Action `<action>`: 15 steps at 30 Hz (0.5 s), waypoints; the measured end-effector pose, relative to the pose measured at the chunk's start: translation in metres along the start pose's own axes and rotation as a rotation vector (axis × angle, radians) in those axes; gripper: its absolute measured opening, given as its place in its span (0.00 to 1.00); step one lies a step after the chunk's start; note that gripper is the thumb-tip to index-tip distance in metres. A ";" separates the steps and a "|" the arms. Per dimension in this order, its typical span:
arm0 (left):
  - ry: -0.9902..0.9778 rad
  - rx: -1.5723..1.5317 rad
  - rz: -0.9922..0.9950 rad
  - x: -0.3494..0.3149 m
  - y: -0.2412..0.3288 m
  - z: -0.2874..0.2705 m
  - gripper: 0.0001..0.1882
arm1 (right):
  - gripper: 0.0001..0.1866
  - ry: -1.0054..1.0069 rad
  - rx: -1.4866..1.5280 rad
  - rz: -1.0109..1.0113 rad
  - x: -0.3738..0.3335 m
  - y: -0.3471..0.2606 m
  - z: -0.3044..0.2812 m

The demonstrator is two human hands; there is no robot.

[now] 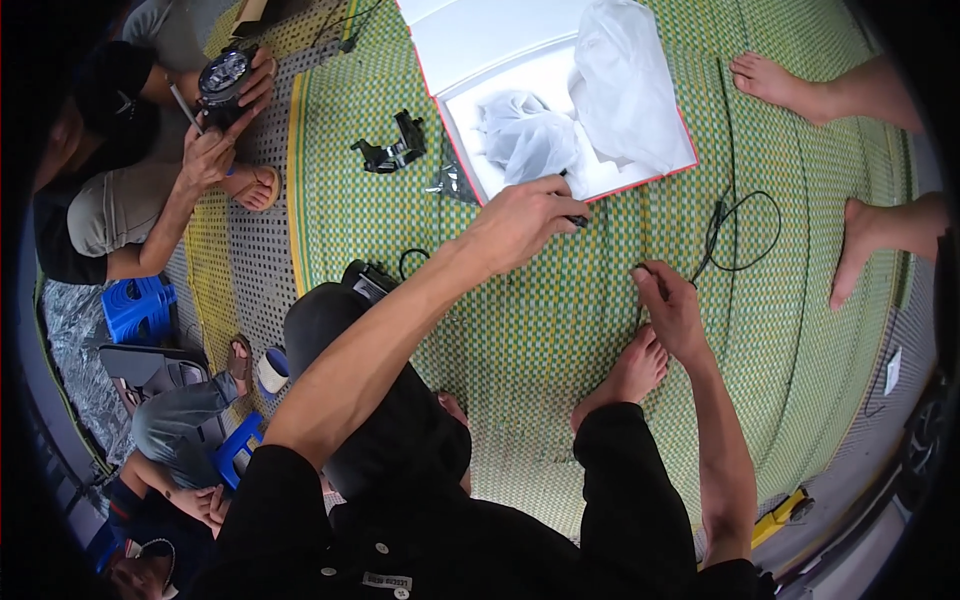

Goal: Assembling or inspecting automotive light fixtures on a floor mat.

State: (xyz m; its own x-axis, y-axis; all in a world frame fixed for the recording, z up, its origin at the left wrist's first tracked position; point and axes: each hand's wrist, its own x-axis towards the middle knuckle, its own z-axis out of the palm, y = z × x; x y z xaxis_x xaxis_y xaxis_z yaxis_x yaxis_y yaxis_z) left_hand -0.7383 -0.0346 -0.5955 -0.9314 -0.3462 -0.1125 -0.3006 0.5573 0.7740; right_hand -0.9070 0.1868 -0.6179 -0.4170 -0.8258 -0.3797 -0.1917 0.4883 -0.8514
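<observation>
My left hand (522, 222) reaches over the near edge of an open white box (625, 182) with red edges. Its fingers are closed on a small black object (577, 220), mostly covered by the hand, so its kind does not show. Lower right of it, above my bare foot, my right hand (670, 305) is pinched shut, a small dark tip showing at the fingertips. A thin black cable (712, 235) with a loop runs down to this hand and seems held in it. Two items wrapped in white film, one round (525, 135) and one long (622, 85), lie in the box.
A black bracket (392, 145) and a dark plastic bag (455, 180) lie left of the box on the green woven mat (540, 350). A black device (370, 280) sits beside my left knee. At left, a person holds a round black lamp (225, 78); another person's feet (775, 85) rest at right.
</observation>
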 end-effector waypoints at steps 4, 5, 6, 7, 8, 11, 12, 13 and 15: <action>-0.037 0.027 0.001 0.008 0.004 -0.004 0.13 | 0.13 -0.071 -0.007 0.024 0.014 -0.023 -0.018; -0.048 0.036 -0.012 0.009 0.004 -0.005 0.13 | 0.14 -0.120 0.005 0.029 0.018 -0.035 -0.026; -0.042 0.027 -0.023 0.009 0.005 -0.006 0.14 | 0.14 -0.141 0.049 0.049 0.023 -0.050 -0.035; -0.041 0.020 -0.012 0.009 0.006 -0.006 0.14 | 0.14 -0.140 0.031 0.060 0.025 -0.067 -0.045; -0.048 0.020 -0.025 0.009 0.006 -0.007 0.14 | 0.14 -0.045 0.087 0.018 0.027 -0.085 -0.055; -0.068 0.018 -0.049 0.005 0.007 -0.009 0.15 | 0.14 0.152 0.108 -0.120 0.029 -0.142 -0.091; -0.065 0.006 -0.041 0.003 0.007 -0.010 0.16 | 0.14 0.255 0.115 -0.105 0.028 -0.160 -0.099; -0.058 -0.008 -0.033 0.001 0.007 -0.010 0.16 | 0.13 0.323 0.153 -0.173 0.026 -0.178 -0.107; -0.045 -0.013 -0.037 -0.003 0.008 -0.011 0.17 | 0.14 0.438 0.270 -0.254 0.026 -0.207 -0.118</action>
State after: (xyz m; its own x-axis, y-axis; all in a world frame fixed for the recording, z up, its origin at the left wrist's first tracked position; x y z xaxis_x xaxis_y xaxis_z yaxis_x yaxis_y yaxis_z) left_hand -0.7352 -0.0374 -0.5818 -0.9281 -0.3320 -0.1688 -0.3327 0.5351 0.7765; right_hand -0.9833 0.0974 -0.4093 -0.7280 -0.6854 -0.0150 -0.1241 0.1533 -0.9804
